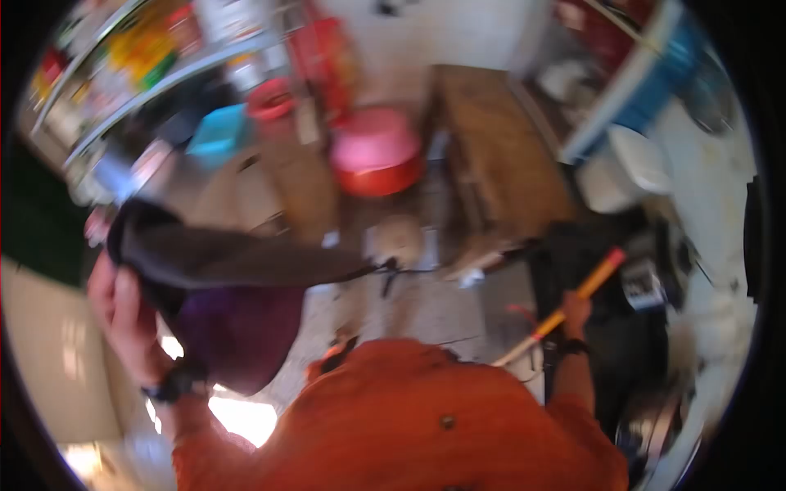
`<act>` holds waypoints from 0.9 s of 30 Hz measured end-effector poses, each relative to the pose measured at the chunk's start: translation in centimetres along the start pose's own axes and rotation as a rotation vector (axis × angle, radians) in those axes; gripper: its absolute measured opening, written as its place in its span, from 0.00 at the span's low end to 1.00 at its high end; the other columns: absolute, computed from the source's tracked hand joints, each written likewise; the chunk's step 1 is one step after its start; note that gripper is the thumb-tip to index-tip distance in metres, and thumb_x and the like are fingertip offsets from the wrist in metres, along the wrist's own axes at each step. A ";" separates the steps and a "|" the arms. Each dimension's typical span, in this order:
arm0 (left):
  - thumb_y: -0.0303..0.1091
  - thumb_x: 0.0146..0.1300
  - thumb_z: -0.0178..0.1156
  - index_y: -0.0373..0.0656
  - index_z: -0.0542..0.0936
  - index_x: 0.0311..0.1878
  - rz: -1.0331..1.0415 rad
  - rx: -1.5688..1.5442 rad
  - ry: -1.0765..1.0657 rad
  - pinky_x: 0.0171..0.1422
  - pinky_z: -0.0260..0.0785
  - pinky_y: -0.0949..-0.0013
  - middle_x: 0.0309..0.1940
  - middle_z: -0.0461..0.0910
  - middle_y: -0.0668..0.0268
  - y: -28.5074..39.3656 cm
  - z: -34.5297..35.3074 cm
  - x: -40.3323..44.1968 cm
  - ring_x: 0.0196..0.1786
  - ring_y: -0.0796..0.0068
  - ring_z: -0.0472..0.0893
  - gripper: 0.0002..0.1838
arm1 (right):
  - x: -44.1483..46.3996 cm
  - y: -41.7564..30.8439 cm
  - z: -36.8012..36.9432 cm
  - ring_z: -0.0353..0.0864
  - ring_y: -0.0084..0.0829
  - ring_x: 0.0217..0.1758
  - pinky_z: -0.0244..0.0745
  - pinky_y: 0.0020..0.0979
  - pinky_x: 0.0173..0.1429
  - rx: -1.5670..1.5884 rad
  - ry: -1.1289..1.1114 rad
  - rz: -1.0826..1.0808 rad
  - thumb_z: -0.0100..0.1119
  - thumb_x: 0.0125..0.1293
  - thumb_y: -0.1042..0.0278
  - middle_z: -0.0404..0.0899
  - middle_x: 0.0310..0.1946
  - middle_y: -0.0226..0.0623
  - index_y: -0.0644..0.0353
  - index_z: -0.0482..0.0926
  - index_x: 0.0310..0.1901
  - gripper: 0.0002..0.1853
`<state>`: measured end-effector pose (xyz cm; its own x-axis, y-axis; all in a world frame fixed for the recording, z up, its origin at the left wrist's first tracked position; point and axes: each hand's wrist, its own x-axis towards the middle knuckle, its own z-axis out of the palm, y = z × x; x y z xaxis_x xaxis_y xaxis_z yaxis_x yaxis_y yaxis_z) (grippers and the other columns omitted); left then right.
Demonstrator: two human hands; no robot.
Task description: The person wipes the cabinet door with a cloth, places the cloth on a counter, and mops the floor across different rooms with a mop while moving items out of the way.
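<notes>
On the left, my left hand (127, 315) is raised and closed on a dark cloth (246, 258), whose grey-brown length stretches sideways toward the middle. A purple part (241, 331) hangs beneath it; whether both are one piece I cannot tell. My right hand (576, 314) is wrapped round a yellow stick (594, 282) with red bands, held at a slant. The stick's lower end is pale and passes behind my orange shirt (442, 417). Motion blur hides finer detail on both sides.
A pink basin (375, 139) rests on a red one (381, 180) ahead. Beside them stands a wooden table or bench (508, 147). Shelves (176, 82) with packets and containers line the left. A white bucket (610, 184) and dark items (606, 245) are at right.
</notes>
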<state>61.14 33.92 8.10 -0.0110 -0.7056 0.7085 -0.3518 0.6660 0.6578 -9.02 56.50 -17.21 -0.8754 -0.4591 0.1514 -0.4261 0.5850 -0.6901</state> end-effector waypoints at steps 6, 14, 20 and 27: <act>0.39 0.62 0.45 0.31 0.69 0.50 -0.072 -0.497 0.166 0.57 0.61 0.67 0.49 0.70 0.54 10.6 13.3 1.9 0.50 0.67 0.72 0.21 | -1.8 -2.3 -3.3 0.72 0.23 0.18 0.67 0.24 0.24 0.458 0.124 0.103 0.56 0.45 0.71 0.71 0.15 0.32 0.64 0.72 0.24 0.06; 0.45 0.61 0.48 0.39 0.70 0.46 -0.633 -1.382 -0.319 0.48 0.68 0.63 0.40 0.74 0.58 10.5 32.3 6.9 0.41 0.67 0.75 0.19 | -2.0 -3.2 -2.8 0.71 0.21 0.18 0.66 0.21 0.24 0.572 0.048 0.155 0.57 0.48 0.70 0.71 0.16 0.31 0.64 0.72 0.24 0.07; 0.34 0.59 0.52 0.42 0.65 0.53 -0.607 -1.042 -0.547 0.49 0.64 0.72 0.43 0.71 0.65 5.3 50.7 3.8 0.46 0.74 0.71 0.19 | -2.3 -2.4 -1.3 0.72 0.25 0.21 0.67 0.27 0.28 0.369 0.180 0.182 0.58 0.48 0.67 0.72 0.17 0.33 0.64 0.72 0.25 0.09; 0.38 0.58 0.50 0.33 0.51 0.62 -0.385 -0.440 -0.846 0.63 0.50 0.71 0.58 0.60 0.53 1.6 70.1 6.3 0.60 0.65 0.62 0.32 | -2.5 -2.2 -1.0 0.73 0.30 0.21 0.68 0.30 0.29 0.170 0.200 0.179 0.58 0.46 0.69 0.73 0.17 0.36 0.63 0.74 0.23 0.07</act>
<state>-5.08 13.55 -4.27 -0.6857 -0.7161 0.1303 -0.0982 0.2684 0.9583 -6.11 57.06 -15.36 -0.9677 -0.2087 0.1414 -0.2319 0.5170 -0.8240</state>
